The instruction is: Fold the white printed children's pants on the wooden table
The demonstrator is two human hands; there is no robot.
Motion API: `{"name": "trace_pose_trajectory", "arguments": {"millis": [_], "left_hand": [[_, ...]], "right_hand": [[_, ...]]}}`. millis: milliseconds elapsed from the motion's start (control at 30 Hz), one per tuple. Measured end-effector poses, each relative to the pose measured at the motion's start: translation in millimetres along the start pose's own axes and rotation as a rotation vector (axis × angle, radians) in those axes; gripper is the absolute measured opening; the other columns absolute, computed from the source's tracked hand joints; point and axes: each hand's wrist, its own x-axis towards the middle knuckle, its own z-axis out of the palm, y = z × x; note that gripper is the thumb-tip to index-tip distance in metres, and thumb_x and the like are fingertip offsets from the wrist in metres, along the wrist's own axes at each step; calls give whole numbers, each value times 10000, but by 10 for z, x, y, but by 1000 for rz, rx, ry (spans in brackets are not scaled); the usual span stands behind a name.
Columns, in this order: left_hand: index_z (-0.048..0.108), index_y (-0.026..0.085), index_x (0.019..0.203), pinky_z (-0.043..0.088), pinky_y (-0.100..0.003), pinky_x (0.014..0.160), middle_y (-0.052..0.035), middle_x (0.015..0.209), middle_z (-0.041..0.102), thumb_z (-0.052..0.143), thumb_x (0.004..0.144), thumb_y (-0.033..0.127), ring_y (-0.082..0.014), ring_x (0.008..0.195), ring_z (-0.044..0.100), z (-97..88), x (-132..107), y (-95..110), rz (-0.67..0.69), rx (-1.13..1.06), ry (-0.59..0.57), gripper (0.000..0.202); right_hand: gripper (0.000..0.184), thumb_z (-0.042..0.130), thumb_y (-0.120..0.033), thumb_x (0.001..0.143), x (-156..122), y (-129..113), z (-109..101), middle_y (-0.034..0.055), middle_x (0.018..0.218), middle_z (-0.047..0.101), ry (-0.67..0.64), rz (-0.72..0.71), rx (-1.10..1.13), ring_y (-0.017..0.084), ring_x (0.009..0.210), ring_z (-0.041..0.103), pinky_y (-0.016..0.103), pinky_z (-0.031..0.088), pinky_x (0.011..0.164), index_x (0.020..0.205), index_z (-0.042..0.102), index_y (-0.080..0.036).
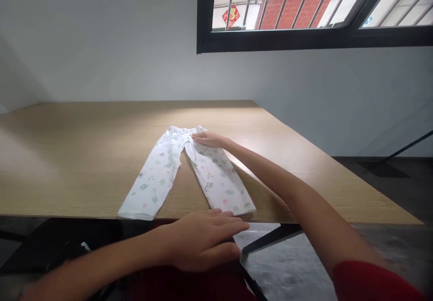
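A small pair of white pants with a pale green and pink print lies flat on the wooden table. Its elastic waistband points to the far side, and its two legs spread apart toward the near edge. My right hand rests flat near the waist, on the right side, with fingers stretched to the left. At the table's near edge, my left hand is held out with its fingers extended to the right, close to the hem of the right leg. Whether its fingertips touch the cloth I cannot tell.
Beyond the table stands a grey wall with a dark-framed barred window at upper right. The table's right edge slants toward me. A dark chair sits below the near edge at left, and a black table leg shows beneath.
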Motion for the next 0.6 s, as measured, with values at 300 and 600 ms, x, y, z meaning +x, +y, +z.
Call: {"name": "trace_pose_trajectory", "arguments": {"millis": [300,600], "left_hand": [[382,171,1298,309,-421,1021,-105,1374,373,211,920,385,-246,1265,342,-898,-152,-1198,-540,388,321,467],[242,117,1379,244,-480,1055,-163,1446,189,309,843,595,-317,1330,173,245,-702,-334,-523,465,311,721]], "right_hand": [[396,328,-436,930,389,-774,276,-38,1280,474,-192,-252,300,188,1172,432,282,315,995,1236,522,-275],[357,496,-300,823,852,-551,380,-46,1308,443,-169,-143,144,201,1231,359,309,243,1052,1172,575,-287]]}}
